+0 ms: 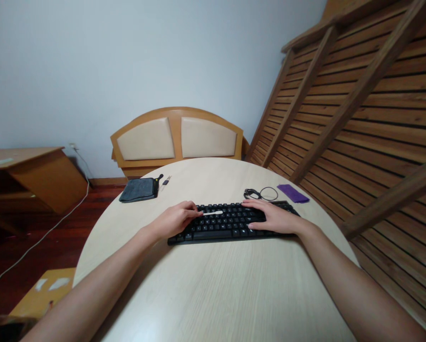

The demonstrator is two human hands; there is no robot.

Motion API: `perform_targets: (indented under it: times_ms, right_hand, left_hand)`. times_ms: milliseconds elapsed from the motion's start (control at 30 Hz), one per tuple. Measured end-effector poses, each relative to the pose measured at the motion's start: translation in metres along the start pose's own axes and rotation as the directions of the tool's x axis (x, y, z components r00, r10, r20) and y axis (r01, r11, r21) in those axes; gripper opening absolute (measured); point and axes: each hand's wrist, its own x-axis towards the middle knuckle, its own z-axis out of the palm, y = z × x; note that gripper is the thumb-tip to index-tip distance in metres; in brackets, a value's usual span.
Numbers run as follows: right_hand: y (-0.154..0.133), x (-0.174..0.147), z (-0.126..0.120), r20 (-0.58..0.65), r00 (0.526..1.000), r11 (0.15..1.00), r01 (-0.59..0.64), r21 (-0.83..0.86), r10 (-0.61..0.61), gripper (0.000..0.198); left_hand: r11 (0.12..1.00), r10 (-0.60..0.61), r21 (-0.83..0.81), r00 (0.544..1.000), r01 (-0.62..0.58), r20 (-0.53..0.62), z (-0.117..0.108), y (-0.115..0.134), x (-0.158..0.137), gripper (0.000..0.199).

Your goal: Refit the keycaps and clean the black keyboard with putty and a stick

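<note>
A black keyboard [213, 233] lies flat on the round, pale wooden table [213, 289]. At its left part, my left hand [179, 218] pinches a slim white stick [213, 213] with a slightly thicker far end. The stick points right, over the upper rows of keys. Whether it is a small brush or a swab is too small to tell. My right hand [275, 217] rests on the keyboard's right part, fingers spread and palm down, covering many of the keys there.
Behind the keyboard lie a coiled black cable [253, 194] and a folded purple cloth [293, 193]. A dark grey folded cloth or pouch [138, 189] sits at the back left, beside a small dark item [165, 182]. A slatted wooden frame [376, 123] leans at the right.
</note>
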Motion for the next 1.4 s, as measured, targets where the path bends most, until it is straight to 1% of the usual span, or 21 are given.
perform_targets:
  times_ms: [133,233,300,500,600,733,800,933,1133,1267,1400]
  right_hand:
    - [0.002,0.0,0.001,-0.008,1.0,1.0,0.009,0.002,-0.009,0.076]
    - [0.003,0.0,0.001,-0.011,1.0,1.0,0.014,0.014,-0.013,0.076]
    - [0.004,0.0,0.001,-0.006,1.0,1.0,0.012,0.01,-0.012,0.076]
    - [0.003,0.0,0.001,-0.011,1.0,1.0,0.01,0.017,-0.009,0.076]
    - [0.002,0.0,0.0,-0.007,1.0,1.0,0.007,0.013,-0.007,0.076]
    - [0.002,0.001,0.0,0.002,1.0,1.0,-0.004,0.002,0.004,0.077]
    - [0.002,0.0,0.001,0.002,1.0,1.0,-0.002,0.005,0.002,0.077]
    - [0.004,0.0,0.001,-0.009,1.0,1.0,0.003,0.027,-0.003,0.077]
    - [0.001,0.0,0.0,-0.008,1.0,1.0,-0.004,0.023,0.004,0.077]
    - [0.0,0.0,0.0,-0.004,1.0,1.0,-0.003,0.014,0.003,0.076]
    - [0.0,0.0,0.0,0.006,1.0,1.0,-0.008,-0.001,0.008,0.077]
  left_hand:
    - [1.0,-0.009,-0.018,1.0,0.009,0.027,-0.009,-0.01,-0.005,0.031]
    - [0.998,-0.02,-0.057,0.997,0.024,0.07,-0.02,-0.023,-0.011,0.034]
    - [0.995,-0.042,-0.083,0.995,0.05,0.093,-0.027,-0.031,-0.015,0.036]
    - [0.975,-0.125,-0.166,0.981,0.15,0.148,-0.042,-0.046,-0.025,0.026]
    - [0.947,-0.207,-0.207,0.959,0.246,0.192,-0.046,-0.057,-0.032,0.024]
    - [0.894,-0.321,-0.236,0.911,0.382,0.257,-0.053,-0.072,-0.044,0.024]
    - [0.877,-0.35,-0.244,0.898,0.415,0.268,-0.055,-0.078,-0.048,0.025]
    - [0.859,-0.387,-0.245,0.885,0.449,0.26,-0.057,-0.087,-0.054,0.027]
    - [0.827,-0.44,-0.25,0.857,0.503,0.269,-0.063,-0.094,-0.059,0.026]
    - [0.83,-0.439,-0.249,0.86,0.499,0.262,-0.063,-0.09,-0.058,0.025]
    - [0.848,-0.42,-0.24,0.875,0.472,0.239,-0.061,-0.084,-0.053,0.025]
